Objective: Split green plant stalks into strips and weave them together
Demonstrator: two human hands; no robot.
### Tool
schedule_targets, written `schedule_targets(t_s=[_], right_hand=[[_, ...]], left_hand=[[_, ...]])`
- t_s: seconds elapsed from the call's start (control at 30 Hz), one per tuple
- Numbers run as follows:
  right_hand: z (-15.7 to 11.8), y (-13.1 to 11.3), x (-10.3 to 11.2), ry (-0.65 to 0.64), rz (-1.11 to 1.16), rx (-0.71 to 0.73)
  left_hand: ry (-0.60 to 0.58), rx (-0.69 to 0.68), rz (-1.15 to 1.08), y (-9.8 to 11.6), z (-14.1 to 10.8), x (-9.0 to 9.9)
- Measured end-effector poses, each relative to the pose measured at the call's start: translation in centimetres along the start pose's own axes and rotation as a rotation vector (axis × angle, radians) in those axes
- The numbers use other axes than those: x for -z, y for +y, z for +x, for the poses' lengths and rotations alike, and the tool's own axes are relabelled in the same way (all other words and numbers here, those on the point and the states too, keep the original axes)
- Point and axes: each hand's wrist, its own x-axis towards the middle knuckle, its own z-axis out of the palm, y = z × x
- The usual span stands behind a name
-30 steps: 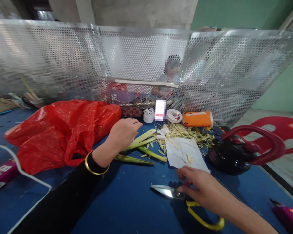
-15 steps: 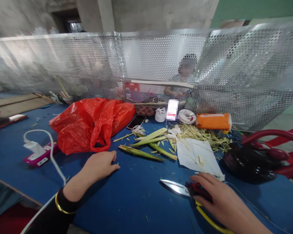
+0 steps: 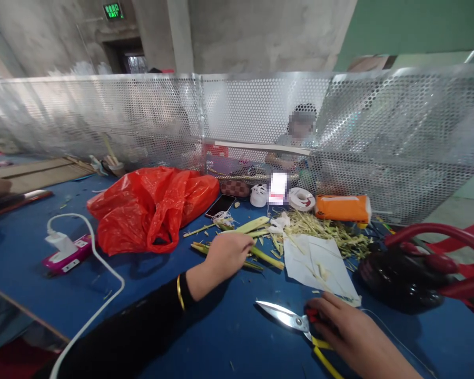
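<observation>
My left hand (image 3: pixel 229 255) is over the pile of green, leafy stalks in the middle of the table. Its fingers are curled together at the upper end of one green stalk (image 3: pixel 269 258); the palm hides part of the pile. Behind the hand lies a paler stalk (image 3: pixel 253 225), and the pointed tip of another shows at its left. My right hand (image 3: pixel 342 321) has its fingers closed around the red handle of a pair of scissors (image 3: pixel 284 316). The other handle is yellow, and the blades lie slightly apart, pointing left.
A red plastic bag (image 3: pixel 142 210) sits left of the stalks, near a purple power strip (image 3: pixel 73 255) with a white cable. Shredded fibres (image 3: pixel 332 231), white paper (image 3: pixel 319 263) and a dark kettle (image 3: pixel 403 284) are at right. A perforated metal screen (image 3: pixel 245 105) stands behind, with a person beyond.
My left hand has moved right and away from me, from beside the red bag onto the stalks. My right hand stays at the scissors. The view has tilted up slightly.
</observation>
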Motion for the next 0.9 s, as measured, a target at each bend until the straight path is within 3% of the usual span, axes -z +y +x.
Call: schedule_targets(t_s=[0.17, 0.3, 0.43, 0.57, 0.7, 0.8, 0.9], right_hand=[[0.1, -0.2, 0.2, -0.011, -0.005, 0.008], [0.2, 0.0, 0.0, -0.022, -0.005, 0.002], [0.2, 0.2, -0.2, 0.003, 0.005, 0.022], [0.2, 0.3, 0.0, 0.029, 0.014, 0.061], [0.4, 0.4, 0.1, 0.027, -0.010, 0.061], [0.5, 0.5, 0.0, 0.010, -0.010, 0.048], [0.5, 0.5, -0.1, -0.004, 0.001, 0.036]], left_hand=[[0.064, 0.239, 0.203, -4.4, 3.5, 1.4], [0.028, 0.387, 0.307, -8.5, 3.3, 1.5], [-0.023, 0.425, 0.312, -10.5, 2.7, 0.9], [0.038, 0.411, 0.317, -10.4, 3.0, 1.0], [0.114, 0.308, 0.267, -8.4, 3.1, 0.9], [0.075, 0.161, 0.175, -6.3, 3.0, -0.1], [0.042, 0.097, 0.129, -4.8, 3.2, -1.4]])
